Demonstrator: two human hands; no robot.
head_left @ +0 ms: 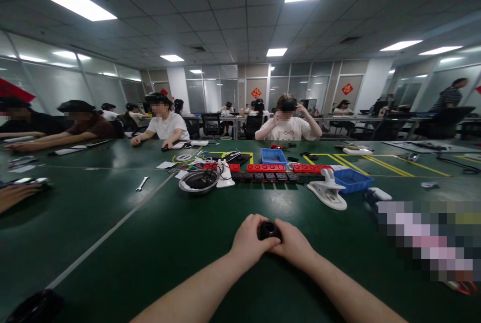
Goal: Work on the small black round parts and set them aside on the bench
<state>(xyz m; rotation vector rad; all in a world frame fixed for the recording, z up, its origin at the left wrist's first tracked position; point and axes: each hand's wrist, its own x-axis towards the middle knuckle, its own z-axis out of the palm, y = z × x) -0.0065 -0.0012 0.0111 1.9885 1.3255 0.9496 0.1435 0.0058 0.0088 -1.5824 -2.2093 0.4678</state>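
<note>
Both my hands are wrapped round a small black rounded object with a circular opening in its top, low over the green table. My left hand grips its left side, thumb reaching across the front. From the right, my right hand closes on the same object, and the two hands meet in front of it. Its lower part is hidden by my fingers, and I cannot tell its exact kind. Beyond my hands stands a white clamp-like base. A steel bowl holding dark parts lies further left.
Red strips and black strips run across the table's middle, near blue trays. A wrench lies to the left. A black round thing sits at the near left. Co-workers sit opposite.
</note>
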